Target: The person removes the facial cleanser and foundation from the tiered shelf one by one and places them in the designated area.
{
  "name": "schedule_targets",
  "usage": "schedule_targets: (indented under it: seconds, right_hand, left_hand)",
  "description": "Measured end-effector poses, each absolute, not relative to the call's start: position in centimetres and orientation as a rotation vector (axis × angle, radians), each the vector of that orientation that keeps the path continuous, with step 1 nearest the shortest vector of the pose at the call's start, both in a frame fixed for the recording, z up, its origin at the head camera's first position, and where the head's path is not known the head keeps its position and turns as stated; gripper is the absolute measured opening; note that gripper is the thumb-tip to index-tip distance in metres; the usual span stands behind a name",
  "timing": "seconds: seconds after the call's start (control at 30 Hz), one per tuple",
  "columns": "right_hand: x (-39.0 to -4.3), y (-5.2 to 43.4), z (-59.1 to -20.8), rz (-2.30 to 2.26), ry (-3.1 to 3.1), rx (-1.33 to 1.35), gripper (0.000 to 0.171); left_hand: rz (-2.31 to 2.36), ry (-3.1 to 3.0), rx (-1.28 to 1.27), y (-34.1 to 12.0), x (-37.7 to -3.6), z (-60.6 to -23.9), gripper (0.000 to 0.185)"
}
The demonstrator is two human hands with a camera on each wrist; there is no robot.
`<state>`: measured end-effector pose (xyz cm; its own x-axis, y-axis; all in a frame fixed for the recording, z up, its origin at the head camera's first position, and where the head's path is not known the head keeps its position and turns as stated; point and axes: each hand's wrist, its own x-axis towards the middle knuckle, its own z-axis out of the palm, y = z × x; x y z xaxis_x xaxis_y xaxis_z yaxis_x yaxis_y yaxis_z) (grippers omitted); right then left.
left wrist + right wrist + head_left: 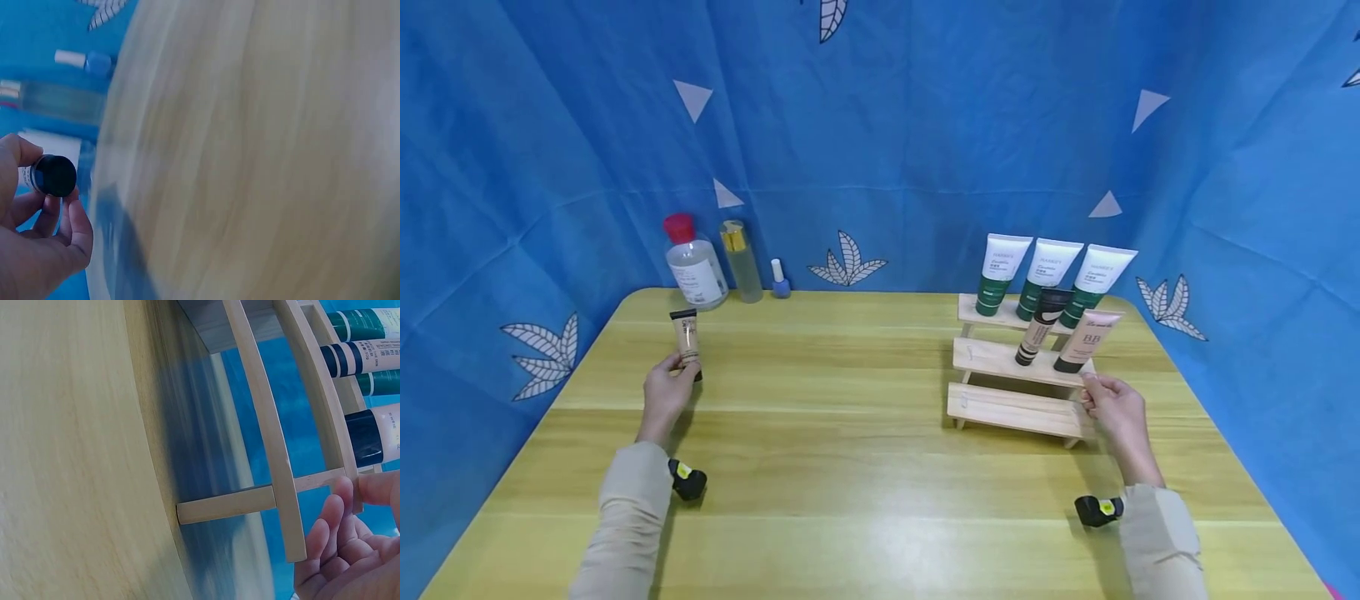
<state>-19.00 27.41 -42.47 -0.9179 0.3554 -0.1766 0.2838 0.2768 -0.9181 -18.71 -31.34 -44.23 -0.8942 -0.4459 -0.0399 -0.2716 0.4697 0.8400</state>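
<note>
My left hand (pixel 667 392) grips a small beige tube with dark ends (pixel 687 337), upright at the table's left side. In the left wrist view its round black cap (pixel 57 175) faces the camera between thumb and fingers. On the right, my right hand (pixel 1118 410) pinches the right end of the middle step of a three-step wooden stand (pixel 1015 408). Standing on that step are a pink BB tube (pixel 1087 340) with a black cap and a dark-topped striped tube (pixel 1041 329). Three green-and-white tubes (pixel 1051 262) stand on the top step; the lowest step is bare.
Along the table's back left edge stand a clear bottle with a red cap (pixel 698 271), a slim gold-capped bottle (pixel 743 267) and a small blue nail polish bottle (pixel 780 283). A blue patterned curtain (pixel 910 150) hangs behind the wooden table (pixel 850 467).
</note>
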Motion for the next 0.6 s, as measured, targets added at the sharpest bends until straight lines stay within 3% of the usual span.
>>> schedule_targets:
  seconds: [0.6]
  right_hand:
    - [-19.0,27.5,-42.5,1.743,-2.488,-0.62,0.052]
  left_hand:
    - [-1.236,-2.818,0.484,-35.0,-20.3,-45.0,0.047]
